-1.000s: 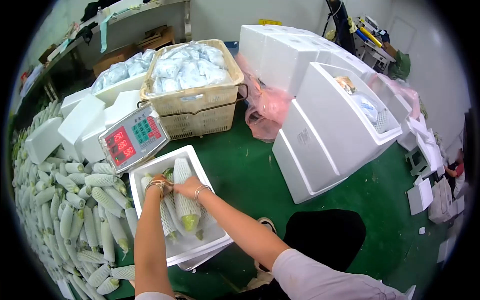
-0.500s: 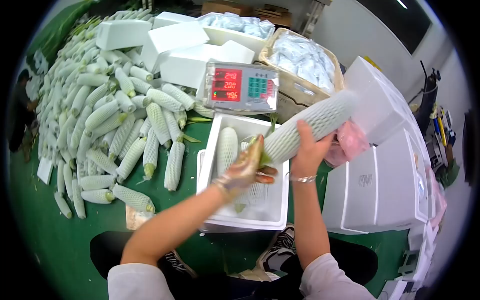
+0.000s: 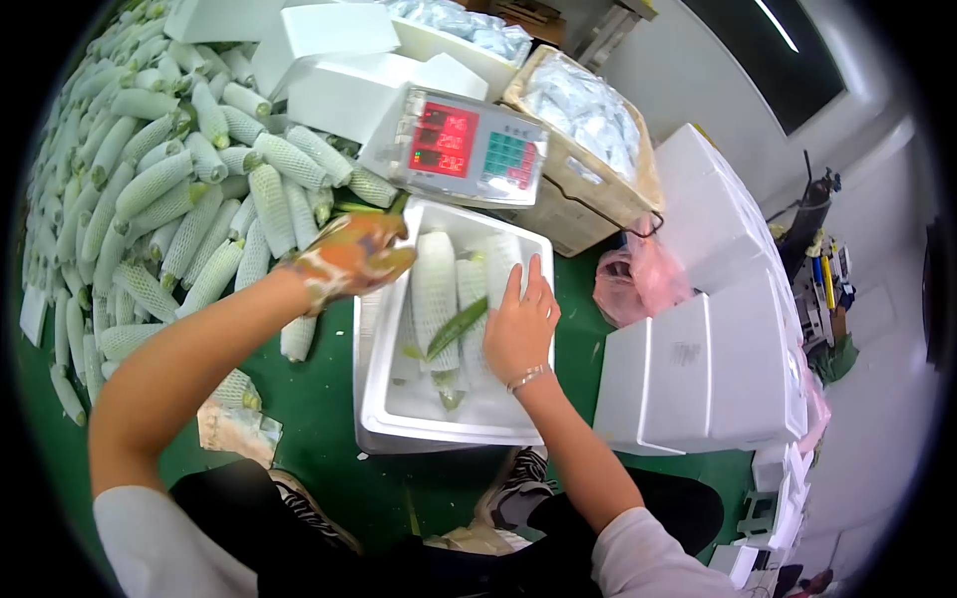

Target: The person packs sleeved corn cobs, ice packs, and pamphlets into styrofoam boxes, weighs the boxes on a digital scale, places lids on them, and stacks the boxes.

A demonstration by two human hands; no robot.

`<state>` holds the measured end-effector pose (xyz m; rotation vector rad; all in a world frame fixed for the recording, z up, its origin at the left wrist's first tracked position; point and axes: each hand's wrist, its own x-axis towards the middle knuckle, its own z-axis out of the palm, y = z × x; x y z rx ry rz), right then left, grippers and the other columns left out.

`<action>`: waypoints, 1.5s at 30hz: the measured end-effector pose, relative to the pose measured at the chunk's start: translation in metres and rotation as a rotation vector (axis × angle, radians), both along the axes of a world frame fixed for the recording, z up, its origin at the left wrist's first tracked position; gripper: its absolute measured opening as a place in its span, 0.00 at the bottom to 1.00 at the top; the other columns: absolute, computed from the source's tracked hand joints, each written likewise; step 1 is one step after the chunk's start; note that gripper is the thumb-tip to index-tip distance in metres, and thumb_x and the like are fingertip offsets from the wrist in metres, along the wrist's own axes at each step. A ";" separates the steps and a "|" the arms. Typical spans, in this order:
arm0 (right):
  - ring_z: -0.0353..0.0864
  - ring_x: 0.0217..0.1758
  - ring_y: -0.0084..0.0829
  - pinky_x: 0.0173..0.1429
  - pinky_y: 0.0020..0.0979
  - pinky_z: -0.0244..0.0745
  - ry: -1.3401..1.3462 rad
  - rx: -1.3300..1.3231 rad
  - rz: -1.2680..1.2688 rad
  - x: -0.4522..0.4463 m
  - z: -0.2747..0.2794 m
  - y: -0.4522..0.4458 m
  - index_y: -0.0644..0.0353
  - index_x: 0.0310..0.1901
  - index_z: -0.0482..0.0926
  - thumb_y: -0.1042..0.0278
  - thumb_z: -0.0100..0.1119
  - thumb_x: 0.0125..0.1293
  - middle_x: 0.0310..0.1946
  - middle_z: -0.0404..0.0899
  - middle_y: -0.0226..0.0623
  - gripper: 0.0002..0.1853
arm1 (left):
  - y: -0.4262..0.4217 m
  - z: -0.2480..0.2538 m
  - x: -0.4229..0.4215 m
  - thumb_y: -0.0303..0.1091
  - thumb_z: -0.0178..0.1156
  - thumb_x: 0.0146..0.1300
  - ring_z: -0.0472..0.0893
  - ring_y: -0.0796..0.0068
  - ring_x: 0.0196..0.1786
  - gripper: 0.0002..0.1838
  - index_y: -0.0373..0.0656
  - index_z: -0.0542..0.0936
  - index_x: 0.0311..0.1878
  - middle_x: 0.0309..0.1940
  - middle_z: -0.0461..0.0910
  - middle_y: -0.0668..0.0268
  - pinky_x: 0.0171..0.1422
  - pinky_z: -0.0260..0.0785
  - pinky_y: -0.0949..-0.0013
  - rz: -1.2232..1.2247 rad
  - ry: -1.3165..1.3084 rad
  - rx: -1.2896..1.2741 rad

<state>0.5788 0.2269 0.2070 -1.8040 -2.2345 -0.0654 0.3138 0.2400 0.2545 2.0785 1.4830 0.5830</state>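
Note:
My right hand (image 3: 520,324) lies with outstretched fingers on a long pale vegetable in a white foam net (image 3: 501,257), at the right side of a white foam box (image 3: 399,424). Two more netted vegetables, a left one (image 3: 435,289) and a middle one (image 3: 471,282), lie beside it. A loose green leaf (image 3: 458,328) rests across them. Over the box's upper left rim is my left hand (image 3: 359,254), in a stained, see-through glove. Its fingers are slightly apart and blurred, and I see nothing held in them. The vegetables' exact kind is unclear.
A large heap of netted vegetables (image 3: 150,189) fills the left. Behind the box stands a scale with a red display (image 3: 474,145). A crate of bagged goods (image 3: 583,110) is at the back, white foam boxes (image 3: 698,369) and a pink bag (image 3: 648,279) at right.
The netted vegetable held in both hands above the box is now down in its right side. My left hand has moved left, off it. The scale's digits differ, and the view has shifted.

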 end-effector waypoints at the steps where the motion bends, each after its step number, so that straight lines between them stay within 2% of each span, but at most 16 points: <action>1: 0.57 0.65 0.58 0.65 0.49 0.57 -0.130 0.073 0.045 -0.011 -0.004 -0.003 0.68 0.66 0.53 0.59 0.59 0.57 0.65 0.48 0.66 0.39 | -0.011 -0.016 -0.022 0.41 0.60 0.59 0.77 0.74 0.36 0.15 0.40 0.76 0.43 0.38 0.78 0.62 0.39 0.70 0.74 -0.043 -0.099 -0.011; 6: 0.48 0.70 0.58 0.70 0.50 0.44 -0.175 -0.283 -0.043 0.007 -0.061 0.024 0.69 0.65 0.55 0.49 0.50 0.63 0.67 0.47 0.65 0.37 | -0.120 -0.123 -0.104 0.24 0.62 0.55 0.77 0.76 0.43 0.18 0.35 0.73 0.50 0.41 0.79 0.63 0.46 0.71 0.75 0.161 -0.771 -0.465; 8: 0.60 0.65 0.52 0.67 0.42 0.55 -0.160 -0.341 0.312 0.032 -0.021 0.030 0.70 0.65 0.56 0.51 0.49 0.64 0.62 0.58 0.64 0.35 | -0.166 -0.218 -0.121 0.32 0.60 0.56 0.78 0.70 0.32 0.11 0.39 0.77 0.42 0.32 0.80 0.62 0.35 0.69 0.72 0.435 -0.675 -0.106; 9: 0.66 0.61 0.48 0.64 0.39 0.60 -0.126 -0.436 0.345 0.014 0.011 0.010 0.69 0.63 0.60 0.52 0.49 0.65 0.58 0.64 0.60 0.32 | -0.190 -0.210 -0.129 0.31 0.60 0.55 0.77 0.68 0.31 0.09 0.40 0.77 0.39 0.32 0.78 0.60 0.36 0.69 0.69 0.427 -0.185 0.282; 12: 0.78 0.47 0.41 0.53 0.33 0.71 -0.057 -1.390 0.200 0.003 0.031 -0.028 0.57 0.58 0.72 0.57 0.47 0.65 0.43 0.78 0.49 0.22 | -0.242 -0.223 -0.142 0.34 0.57 0.59 0.77 0.63 0.45 0.12 0.39 0.76 0.44 0.42 0.77 0.54 0.42 0.72 0.64 1.137 -0.262 -0.087; 14: 0.79 0.45 0.40 0.53 0.33 0.71 -0.098 -1.393 0.392 0.001 -0.015 -0.030 0.50 0.54 0.76 0.58 0.47 0.65 0.39 0.80 0.48 0.18 | -0.261 -0.303 -0.160 0.42 0.56 0.60 0.74 0.59 0.52 0.19 0.37 0.74 0.49 0.49 0.74 0.52 0.48 0.70 0.60 1.301 -0.947 0.137; 16: 0.80 0.43 0.41 0.52 0.33 0.72 -0.164 -1.342 0.409 -0.006 -0.048 -0.033 0.46 0.50 0.79 0.58 0.48 0.64 0.36 0.81 0.48 0.16 | -0.260 -0.375 -0.175 0.50 0.55 0.61 0.71 0.56 0.57 0.27 0.36 0.71 0.53 0.54 0.71 0.50 0.53 0.68 0.58 1.437 -0.711 0.080; 18: 0.81 0.41 0.44 0.51 0.34 0.73 -0.263 -1.266 0.238 -0.016 -0.064 -0.039 0.43 0.48 0.81 0.59 0.48 0.63 0.35 0.81 0.49 0.15 | -0.251 -0.426 -0.185 0.57 0.54 0.60 0.68 0.54 0.60 0.35 0.34 0.68 0.57 0.58 0.68 0.49 0.58 0.65 0.55 1.378 0.462 -0.287; 19: 0.80 0.41 0.46 0.49 0.36 0.73 -0.287 -1.220 0.258 -0.030 -0.047 -0.043 0.52 0.43 0.83 0.58 0.48 0.63 0.38 0.80 0.51 0.15 | -0.245 -0.447 -0.187 0.64 0.54 0.56 0.64 0.52 0.63 0.42 0.33 0.66 0.60 0.62 0.64 0.49 0.64 0.58 0.54 1.408 0.192 -0.402; 29: 0.82 0.33 0.35 0.42 0.29 0.74 -0.017 -1.253 0.140 -0.024 0.006 -0.029 0.65 0.44 0.78 0.63 0.51 0.63 0.31 0.81 0.46 0.15 | -0.232 -0.334 -0.143 0.47 0.58 0.57 0.66 0.48 0.59 0.30 0.38 0.69 0.59 0.57 0.68 0.51 0.64 0.59 0.53 1.623 -0.305 -0.215; 32: 0.81 0.31 0.30 0.38 0.28 0.74 0.111 -0.681 0.214 -0.066 0.083 -0.044 0.65 0.40 0.80 0.73 0.54 0.61 0.29 0.81 0.41 0.09 | -0.212 -0.265 -0.147 0.42 0.59 0.57 0.67 0.47 0.58 0.28 0.39 0.70 0.58 0.56 0.69 0.51 0.64 0.59 0.53 1.579 0.063 -0.057; 35: 0.80 0.31 0.33 0.37 0.29 0.74 0.153 -0.639 0.371 -0.094 0.120 -0.048 0.65 0.39 0.80 0.75 0.56 0.59 0.29 0.80 0.41 0.08 | -0.149 -0.216 -0.206 0.39 0.63 0.51 0.67 0.47 0.57 0.30 0.36 0.70 0.57 0.55 0.69 0.48 0.60 0.61 0.51 1.275 0.195 0.605; 37: 0.80 0.30 0.35 0.37 0.29 0.73 0.128 -0.675 0.533 -0.122 0.124 -0.051 0.64 0.39 0.80 0.76 0.57 0.58 0.29 0.80 0.41 0.08 | -0.101 -0.277 -0.259 0.36 0.67 0.42 0.71 0.50 0.52 0.32 0.37 0.71 0.54 0.52 0.71 0.52 0.55 0.64 0.52 0.925 0.210 0.539; 38: 0.79 0.30 0.37 0.35 0.30 0.73 0.117 -0.672 0.664 -0.137 0.121 -0.046 0.63 0.42 0.78 0.76 0.58 0.57 0.28 0.78 0.40 0.10 | -0.081 -0.270 -0.253 0.35 0.67 0.39 0.73 0.52 0.49 0.33 0.38 0.71 0.53 0.45 0.74 0.54 0.54 0.64 0.52 1.008 0.435 0.083; 40: 0.78 0.29 0.37 0.32 0.33 0.72 0.156 -0.661 0.895 -0.173 0.107 -0.024 0.61 0.47 0.76 0.75 0.57 0.58 0.27 0.76 0.40 0.14 | -0.063 -0.281 -0.269 0.39 0.66 0.39 0.75 0.53 0.43 0.30 0.41 0.72 0.50 0.38 0.75 0.56 0.45 0.68 0.54 0.992 0.563 0.072; 45: 0.79 0.34 0.47 0.42 0.43 0.73 0.016 -0.541 0.880 -0.298 -0.008 0.097 0.66 0.38 0.75 0.69 0.53 0.53 0.25 0.76 0.47 0.12 | -0.135 -0.309 -0.306 0.37 0.63 0.51 0.77 0.66 0.37 0.26 0.41 0.71 0.54 0.40 0.77 0.63 0.41 0.72 0.63 0.906 -0.420 0.214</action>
